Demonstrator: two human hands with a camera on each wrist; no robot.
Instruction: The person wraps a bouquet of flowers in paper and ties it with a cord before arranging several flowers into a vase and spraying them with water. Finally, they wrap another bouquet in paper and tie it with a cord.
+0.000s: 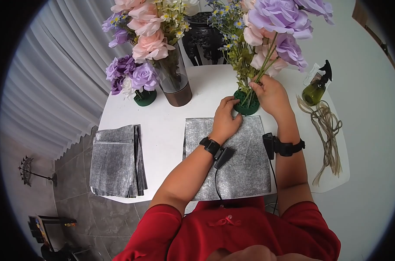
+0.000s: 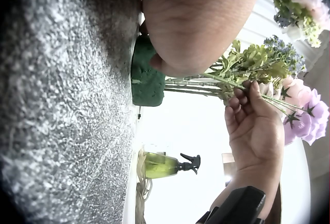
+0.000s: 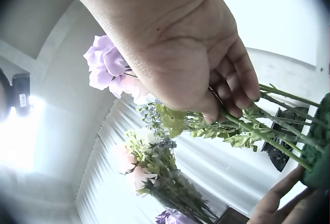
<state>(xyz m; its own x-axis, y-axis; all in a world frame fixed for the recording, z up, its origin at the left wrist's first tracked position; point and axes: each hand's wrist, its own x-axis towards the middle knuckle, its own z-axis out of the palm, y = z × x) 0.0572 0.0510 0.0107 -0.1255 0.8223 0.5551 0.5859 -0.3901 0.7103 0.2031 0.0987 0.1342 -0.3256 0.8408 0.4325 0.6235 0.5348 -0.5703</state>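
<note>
The green foam block (image 1: 246, 109), matte and pitted, sits on the white tabletop (image 1: 162, 126) just beyond a flat, fibrous silver-gray sheet stack (image 1: 245, 161). The left hand (image 1: 225, 123) holds its edge with bent fingers and thumb; the right hand (image 1: 272, 96) pinches slender green stems (image 1: 263, 69) above it, under ruffled fabric-like purple roses (image 1: 278, 19).

The left wrist view shows the block's smooth side wall and the right palm, which the head view does not; the head view alone shows a second sheet stack (image 1: 114, 161) at the left.

Counted: two sheet stacks, one clear vase (image 1: 173, 78) of flowers with a brown base, one small purple arrangement (image 1: 136, 80), one translucent green spray bottle (image 1: 314, 93), and one bundle of tan strands (image 1: 327, 130).
</note>
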